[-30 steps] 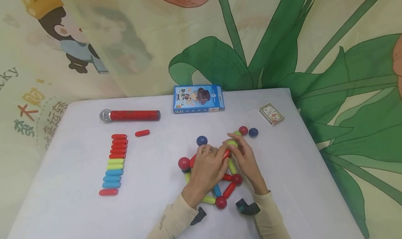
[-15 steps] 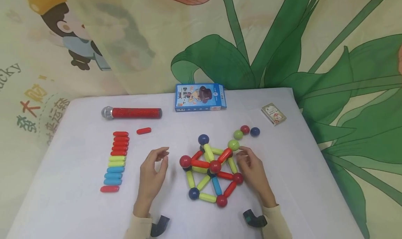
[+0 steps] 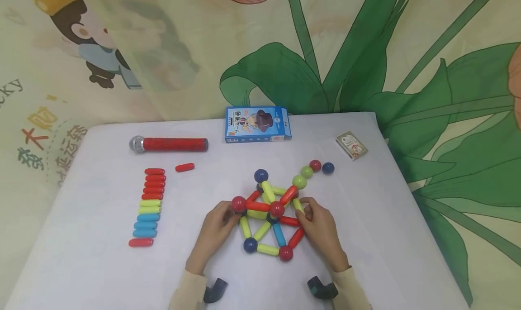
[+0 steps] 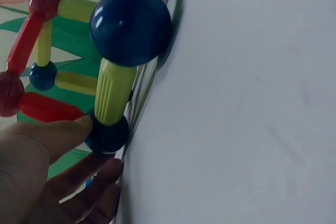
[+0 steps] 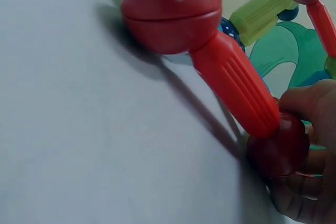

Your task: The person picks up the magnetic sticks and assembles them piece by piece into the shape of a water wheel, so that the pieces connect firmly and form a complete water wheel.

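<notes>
A ball-and-stick toy frame (image 3: 277, 209) stands on the table, built of red, blue and green balls joined by red, light green and blue sticks. My left hand (image 3: 220, 222) holds its left corner. In the left wrist view, the thumb lies on a dark blue ball (image 4: 107, 136) and the fingers are behind it. At the right corner, my right hand (image 3: 324, 231) grips a red ball (image 5: 279, 148), which it hides in the head view. A raised red stick (image 3: 289, 195) reaches a green ball (image 3: 299, 181) at the back right.
Loose green (image 3: 306, 172), red (image 3: 315, 165) and blue balls (image 3: 328, 168) lie behind the frame. A column of sticks (image 3: 149, 209) and a stray red stick (image 3: 185, 167) lie left. Behind are a red microphone (image 3: 175, 144), a blue box (image 3: 257, 125) and a small card box (image 3: 352, 145).
Both hands were at the raised red stick and green ball. They let go; the left swung out left, then returned to the left corner. The right came down to the right corner.
</notes>
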A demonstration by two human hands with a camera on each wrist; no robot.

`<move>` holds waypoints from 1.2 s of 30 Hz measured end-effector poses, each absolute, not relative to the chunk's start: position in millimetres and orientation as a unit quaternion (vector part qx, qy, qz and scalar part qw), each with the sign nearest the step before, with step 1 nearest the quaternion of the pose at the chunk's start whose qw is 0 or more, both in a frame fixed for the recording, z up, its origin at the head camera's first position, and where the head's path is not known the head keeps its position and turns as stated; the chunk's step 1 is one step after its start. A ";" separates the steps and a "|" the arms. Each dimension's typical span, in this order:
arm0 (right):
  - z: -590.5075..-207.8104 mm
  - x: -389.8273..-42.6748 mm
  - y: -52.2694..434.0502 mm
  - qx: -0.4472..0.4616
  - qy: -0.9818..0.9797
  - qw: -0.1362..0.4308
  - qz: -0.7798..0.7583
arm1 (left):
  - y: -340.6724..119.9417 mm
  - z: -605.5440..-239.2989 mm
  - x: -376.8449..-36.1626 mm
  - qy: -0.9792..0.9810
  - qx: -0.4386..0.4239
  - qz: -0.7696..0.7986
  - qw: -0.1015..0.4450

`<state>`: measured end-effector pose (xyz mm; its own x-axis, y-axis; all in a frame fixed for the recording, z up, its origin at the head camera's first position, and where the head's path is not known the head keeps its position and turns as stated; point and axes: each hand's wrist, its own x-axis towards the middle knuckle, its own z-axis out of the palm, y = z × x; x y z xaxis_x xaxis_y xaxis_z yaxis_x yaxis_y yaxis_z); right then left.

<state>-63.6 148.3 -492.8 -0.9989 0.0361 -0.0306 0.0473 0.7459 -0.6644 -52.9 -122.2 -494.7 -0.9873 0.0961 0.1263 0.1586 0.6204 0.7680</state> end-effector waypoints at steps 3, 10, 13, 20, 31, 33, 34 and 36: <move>-493.8 -71.0 143.7 0.019 0.932 -0.003 -0.361 | -123.2 -495.7 -60.1 -0.912 -0.063 -0.401 0.054; -495.3 -76.7 138.5 0.020 0.929 0.007 -0.369 | -160.3 -483.5 -97.1 -0.937 -0.019 -0.344 0.067; -495.4 -75.3 139.3 0.022 0.927 0.010 -0.374 | -187.3 -480.3 -121.5 -0.950 0.035 -0.301 0.076; -493.7 -72.9 140.1 0.028 0.913 0.038 -0.405 | -213.6 -484.1 -145.1 -0.971 0.046 -0.227 0.057; -495.9 -73.7 134.1 0.030 0.905 0.036 -0.424 | -177.3 -460.1 -76.8 -0.905 0.004 -0.405 0.126; -496.5 -74.6 130.9 0.027 0.902 0.032 -0.429 | -162.4 -449.1 -62.7 -0.896 -0.040 -0.420 0.140; -497.3 -75.1 129.0 0.025 0.902 0.030 -0.431 | -154.9 -443.9 -57.0 -0.893 -0.065 -0.424 0.139; -497.9 -75.7 124.3 0.023 0.900 0.031 -0.434 | -140.8 -436.0 -48.2 -0.889 -0.107 -0.425 0.135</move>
